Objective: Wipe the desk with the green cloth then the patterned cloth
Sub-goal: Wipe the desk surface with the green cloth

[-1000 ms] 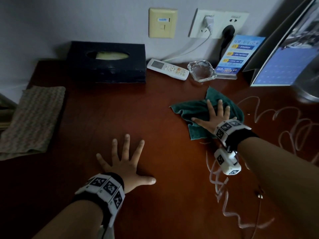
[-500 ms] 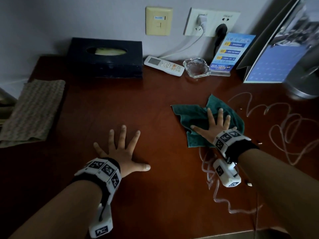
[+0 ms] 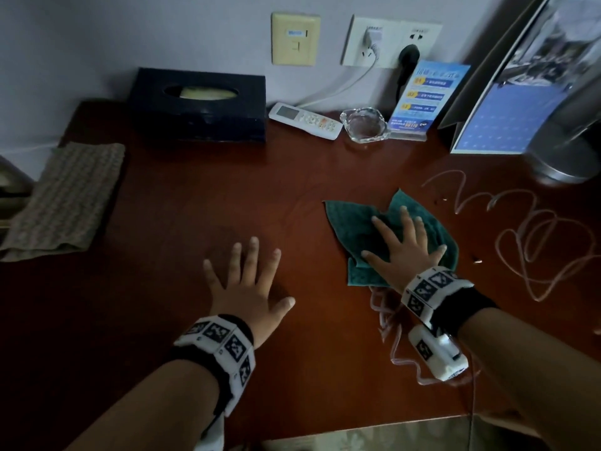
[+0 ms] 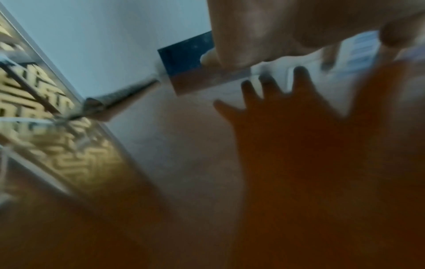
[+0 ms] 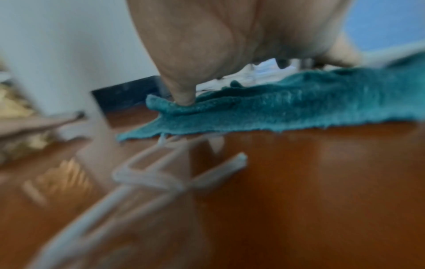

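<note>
I had my right hand [image 3: 408, 252] flat, fingers straight and spread, pressing the crumpled dark green terry cloth [image 3: 354, 229] on the reddish-brown wooden desk [image 3: 182, 196]. Over the last second it had slid from about two o'clock toward the near edge, across the pale scribbled streaks [image 3: 533, 236], some still showing at three o'clock. My left hand [image 3: 248, 288] stayed splayed on bare wood, holding nothing. The beige patterned woven cloth [image 3: 65, 200] lay unused at nine o'clock, so I judged the first wipe unfinished.
</note>
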Demonstrator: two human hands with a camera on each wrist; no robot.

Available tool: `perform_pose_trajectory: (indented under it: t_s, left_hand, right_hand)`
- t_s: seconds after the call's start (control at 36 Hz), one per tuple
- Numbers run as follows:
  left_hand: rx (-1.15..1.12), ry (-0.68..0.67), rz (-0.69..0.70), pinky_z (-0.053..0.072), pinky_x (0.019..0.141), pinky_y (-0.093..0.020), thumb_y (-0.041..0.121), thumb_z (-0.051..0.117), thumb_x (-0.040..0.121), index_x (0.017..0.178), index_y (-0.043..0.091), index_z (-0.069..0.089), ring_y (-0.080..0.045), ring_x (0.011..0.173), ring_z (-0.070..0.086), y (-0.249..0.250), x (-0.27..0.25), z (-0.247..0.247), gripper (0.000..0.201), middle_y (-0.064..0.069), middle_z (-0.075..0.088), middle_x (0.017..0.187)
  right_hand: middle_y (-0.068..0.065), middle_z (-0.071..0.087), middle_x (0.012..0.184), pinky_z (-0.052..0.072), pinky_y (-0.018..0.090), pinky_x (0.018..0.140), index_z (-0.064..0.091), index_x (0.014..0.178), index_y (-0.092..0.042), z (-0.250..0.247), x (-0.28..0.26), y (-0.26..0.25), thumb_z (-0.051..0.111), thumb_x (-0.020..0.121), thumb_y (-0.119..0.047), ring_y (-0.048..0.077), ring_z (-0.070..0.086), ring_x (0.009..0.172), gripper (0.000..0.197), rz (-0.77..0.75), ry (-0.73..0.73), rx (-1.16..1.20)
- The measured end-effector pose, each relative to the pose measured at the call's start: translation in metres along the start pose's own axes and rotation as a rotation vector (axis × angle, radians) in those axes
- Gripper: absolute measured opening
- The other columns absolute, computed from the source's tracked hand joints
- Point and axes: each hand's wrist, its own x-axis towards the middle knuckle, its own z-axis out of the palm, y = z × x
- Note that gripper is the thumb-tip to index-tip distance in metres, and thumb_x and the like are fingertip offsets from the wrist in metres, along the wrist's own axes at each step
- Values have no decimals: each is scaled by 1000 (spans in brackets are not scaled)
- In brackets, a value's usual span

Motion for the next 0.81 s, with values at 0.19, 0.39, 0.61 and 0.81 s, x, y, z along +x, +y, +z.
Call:
perform_pose_trajectory:
  t_s: [0.19, 0.39, 0.61, 0.81]
  left_hand:
    - [-87, -42, 25, -14, 106, -65, 67, 14, 91, 139, 40, -31, -28, 137, -34, 47, 0, 12, 72, -1, -43, 146]
    - [-90, -94, 4, -17, 103, -66, 70, 14, 89, 137, 42, -33, -29, 134, -39, 49, 6, 15, 73, 0, -48, 142]
    - [-91, -126, 2, -16, 103, -66, 70, 17, 90, 139, 42, -31, -30, 134, -39, 50, 6, 9, 74, 1, -48, 142]
    - [-81, -140, -3, -15, 103, -67, 70, 17, 89, 138, 42, -32, -31, 134, -38, 50, 5, 8, 74, 1, -48, 142]
  right_hand:
    - [-13, -29, 153, 11, 70, 107, -24, 113, -78, -2, 21, 3, 25, 56, -95, 33, -23, 142, 77, 51, -110, 44]
    - [-14, -39, 148, 9, 70, 106, -37, 95, -78, -2, 24, 0, 15, 44, -100, 35, -30, 139, 75, 63, -143, 62]
    - [-14, -43, 145, 9, 70, 107, -40, 100, -74, 3, 10, -2, 11, 43, -100, 34, -31, 138, 80, 78, -168, 73]
    - [-15, -44, 144, 9, 70, 107, -28, 124, -68, 11, -6, 1, 11, 43, -99, 33, -33, 138, 95, 75, -178, 82]
